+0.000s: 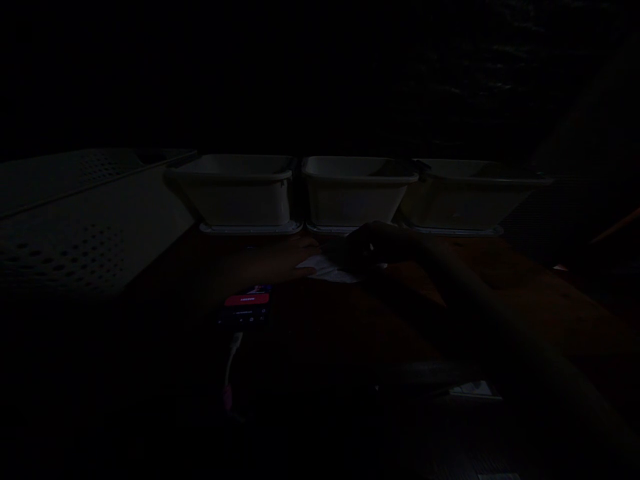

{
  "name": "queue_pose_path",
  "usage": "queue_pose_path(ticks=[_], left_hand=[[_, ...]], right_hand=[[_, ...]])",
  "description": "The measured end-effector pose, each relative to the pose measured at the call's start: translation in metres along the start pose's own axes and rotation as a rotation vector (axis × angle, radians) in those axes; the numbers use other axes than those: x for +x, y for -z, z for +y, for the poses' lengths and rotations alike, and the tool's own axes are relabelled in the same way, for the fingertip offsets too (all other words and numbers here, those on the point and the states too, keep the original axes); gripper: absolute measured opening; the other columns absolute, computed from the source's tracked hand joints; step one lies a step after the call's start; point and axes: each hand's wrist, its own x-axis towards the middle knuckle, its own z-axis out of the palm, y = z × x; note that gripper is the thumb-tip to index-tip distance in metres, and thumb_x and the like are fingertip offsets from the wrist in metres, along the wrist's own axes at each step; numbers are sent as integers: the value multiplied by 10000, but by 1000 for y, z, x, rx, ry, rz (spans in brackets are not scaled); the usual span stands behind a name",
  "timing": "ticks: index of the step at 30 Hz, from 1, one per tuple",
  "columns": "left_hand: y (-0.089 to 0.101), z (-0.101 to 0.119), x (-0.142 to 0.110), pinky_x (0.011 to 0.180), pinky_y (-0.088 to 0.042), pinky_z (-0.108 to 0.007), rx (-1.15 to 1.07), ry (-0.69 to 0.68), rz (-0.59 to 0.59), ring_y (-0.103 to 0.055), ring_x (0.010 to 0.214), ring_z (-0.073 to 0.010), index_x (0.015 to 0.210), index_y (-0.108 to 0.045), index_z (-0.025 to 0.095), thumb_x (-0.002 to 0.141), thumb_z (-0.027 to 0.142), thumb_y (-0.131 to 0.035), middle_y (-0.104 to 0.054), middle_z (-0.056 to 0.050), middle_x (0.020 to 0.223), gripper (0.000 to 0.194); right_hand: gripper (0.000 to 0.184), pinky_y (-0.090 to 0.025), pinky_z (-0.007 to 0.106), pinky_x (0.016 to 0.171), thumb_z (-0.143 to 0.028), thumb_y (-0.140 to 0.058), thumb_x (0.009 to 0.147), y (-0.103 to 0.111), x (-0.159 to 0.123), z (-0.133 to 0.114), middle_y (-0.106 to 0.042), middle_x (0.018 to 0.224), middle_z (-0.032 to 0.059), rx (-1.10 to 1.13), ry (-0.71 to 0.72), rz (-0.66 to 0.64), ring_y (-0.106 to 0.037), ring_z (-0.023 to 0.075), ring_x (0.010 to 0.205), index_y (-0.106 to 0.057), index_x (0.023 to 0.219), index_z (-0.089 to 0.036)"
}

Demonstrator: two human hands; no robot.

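Note:
The scene is very dark. A thin whitish piece of cloth or paper lies flat on the brown wooden table. At its left edge rests my left hand, with thumb and fingers apart. From the right, my right hand bends over the right part of the white sheet, its fingers curled together. Whatever is between those fingers is lost in shadow. A lit phone with a red band on its screen lies just below my left forearm, with a pale cable running from its near end.
Three pale bins stand in a row behind my hands: a left bin, a middle bin and a right bin. A large perforated basket stands at the left. A small pale flat item lies at the front right.

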Motion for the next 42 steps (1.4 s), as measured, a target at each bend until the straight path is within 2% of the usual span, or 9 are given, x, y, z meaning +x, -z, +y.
queue_pose_path(ticks=[4, 9, 12, 16, 22, 28, 33, 37, 42], left_hand=[[-1, 1, -1, 1229, -312, -395, -29, -7, -1, -424, 1463, -231, 1499, -437, 200, 1051, 277, -523, -425, -108, 1606, 463], [0, 1, -1, 1227, -320, -386, -40, 12, -17, -434, 1455, -241, 1427, -502, 195, 1058, 304, -517, -463, -112, 1573, 385], [0, -1, 0, 1235, -310, -397, -34, -10, -9, -412, 1473, -250, 1432, -493, 194, 1049, 285, -533, -441, -115, 1589, 396], [-1, -1, 1, 1237, -299, -394, -28, -5, -10, -399, 1481, -252, 1471, -461, 176, 1041, 258, -532, -404, -118, 1617, 443], [-1, -1, 0, 1219, -320, -402, -14, 0, -4, -436, 1451, -238, 1439, -498, 177, 1055, 303, -514, -470, -122, 1566, 404], [0, 0, -1, 1198, -346, -392, 12, 0, 4, -459, 1428, -242, 1464, -481, 190, 1055, 313, -515, -459, -117, 1578, 428], [2, 4, 0, 1211, -325, -359, -1, 32, -33, -445, 1437, -238, 1487, -460, 161, 1054, 273, -505, -456, -119, 1578, 449], [-1, 0, 0, 1205, -337, -364, 6, 27, -19, -438, 1452, -243, 1523, -426, 199, 1056, 295, -507, -407, -98, 1620, 484], [-6, -8, 1, 1186, -368, -381, -18, -17, 13, -457, 1447, -253, 1522, -435, 205, 1037, 296, -542, -434, -120, 1604, 505]], right_hand=[[213, -496, 228, 704, -62, -537, 843, 2, 0, -2, -771, 981, 105, -36, 15, 7, -651, 145, 797, -731, 923, -101], [134, -503, 230, 705, -89, -609, 826, 2, 2, -3, -757, 969, 102, 30, 114, 45, -654, 133, 765, -705, 920, -99], [155, -511, 234, 714, -81, -614, 801, 0, 4, 0, -756, 925, 74, 72, 157, 78, -659, 133, 765, -696, 922, -135], [190, -515, 248, 733, -76, -621, 778, -2, 6, 6, -754, 932, 67, 71, 147, 98, -667, 141, 791, -693, 941, -143], [163, -503, 246, 742, -77, -628, 802, -8, 11, 9, -745, 979, 82, 92, 217, 97, -646, 137, 809, -682, 949, -125], [155, -492, 240, 703, -88, -549, 872, -13, 14, 10, -741, 975, 99, 139, 135, 30, -621, 128, 754, -687, 939, -109], [178, -514, 256, 740, -95, -544, 888, -6, 9, 12, -755, 996, 111, 93, 63, 1, -653, 155, 806, -706, 960, -106], [167, -519, 248, 745, -63, -544, 882, 0, 4, 10, -754, 969, 112, 49, 2, -4, -642, 141, 777, -701, 930, -95], [219, -555, 284, 859, -137, -635, 865, 5, 0, 18, -745, 1160, 128, 104, 2, -51, -698, 191, 981, -734, 1059, -117]])
